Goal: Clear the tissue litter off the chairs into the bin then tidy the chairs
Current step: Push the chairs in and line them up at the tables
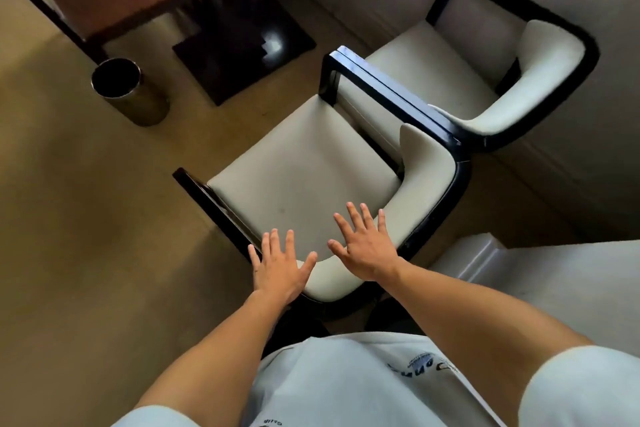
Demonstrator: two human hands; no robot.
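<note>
As seen from above, both hands are spread flat with straight fingers, gripping nothing: the left hand (277,270) and the right hand (367,250) reach over the curved back of the near chair (304,163). A second chair (485,55) stands touching it, arm to arm. No tissue shows on either seat. The bin (128,90) stands well apart on the floor. The chair looks heavy and rigid; its hard dark frame probably offers a firmer grip than the smooth padded back.

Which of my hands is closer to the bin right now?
Left. Your left hand is on the bin's side of the near chair, though well short of the bin. Your right hand is farther, over the seat's back.
</note>
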